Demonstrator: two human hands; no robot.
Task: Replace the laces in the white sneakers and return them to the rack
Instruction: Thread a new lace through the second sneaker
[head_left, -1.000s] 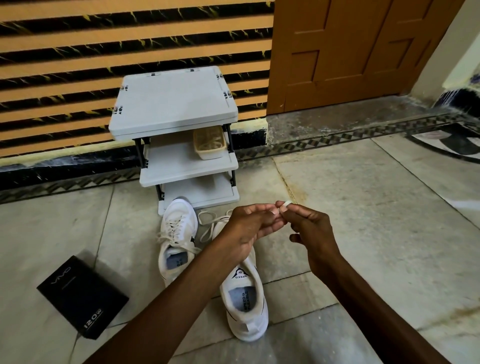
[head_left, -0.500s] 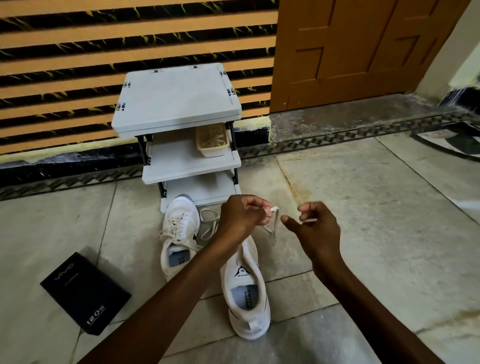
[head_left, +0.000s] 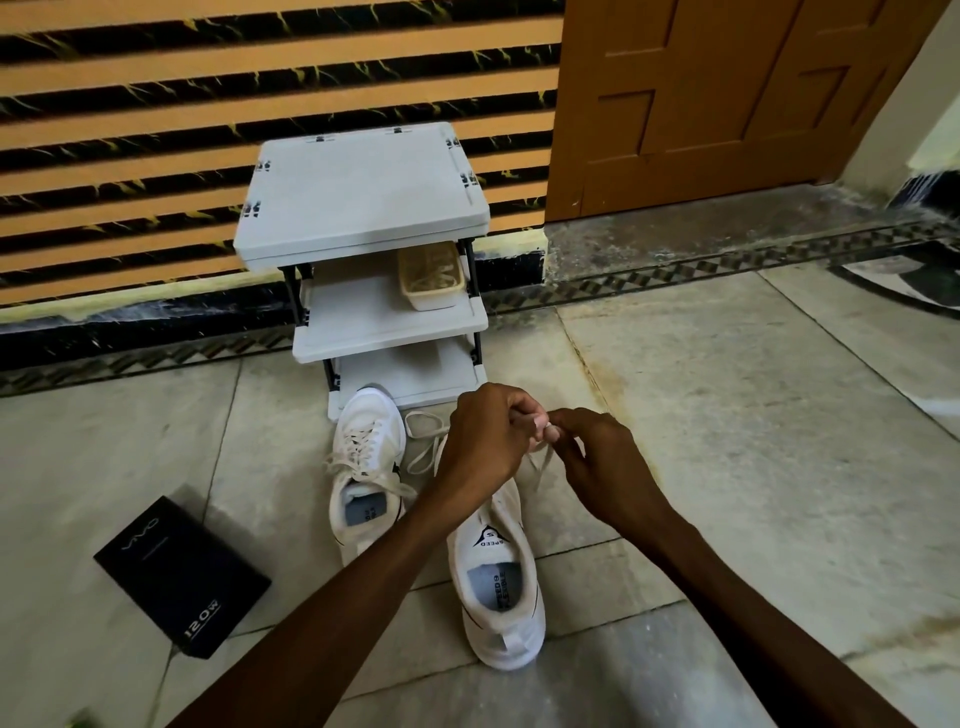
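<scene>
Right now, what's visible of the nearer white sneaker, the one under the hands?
The nearer sneaker is white, fabric-looking, with a black SPEED logo on the tongue and grey insole label. It stands upright on the floor, heel toward the camera, toe hidden behind the left hand, which with the right hand pinches a white lace.

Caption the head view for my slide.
Left hand and right hand pinch a white lace over a sneaker by the rack.
</scene>
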